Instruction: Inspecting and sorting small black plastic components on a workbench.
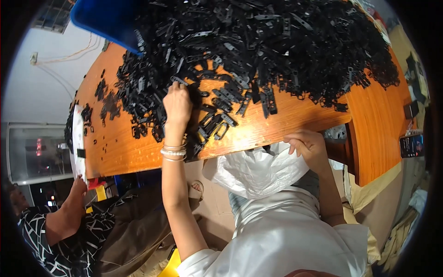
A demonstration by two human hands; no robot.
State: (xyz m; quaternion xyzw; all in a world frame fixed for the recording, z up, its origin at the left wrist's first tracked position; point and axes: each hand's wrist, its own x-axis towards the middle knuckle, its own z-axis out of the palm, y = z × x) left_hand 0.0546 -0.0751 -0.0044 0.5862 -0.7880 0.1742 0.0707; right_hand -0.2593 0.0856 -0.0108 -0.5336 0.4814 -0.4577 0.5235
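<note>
A large heap of small black plastic parts point(258, 46) covers the far side of the wooden table. My left hand point(177, 104), with bracelets on its wrist, reaches into the heap's near left part. Its fingers are curled closed at a black plastic part point(179, 81), and the fingertips are partly hidden. At the table's near edge my right hand point(308, 144) is closed on the rim of a white plastic bag point(258, 173). The bag hangs open below the edge, across my lap, with some dark pieces at its mouth. Several loose parts point(214, 124) lie right of my left wrist.
A blue bin point(104, 23) stands at the far left of the wooden table point(134, 157). At the left sits another person, whose hand point(78, 184) is by a white board-like edge point(78, 143). A phone point(411, 146) is at the right, beyond the table's edge.
</note>
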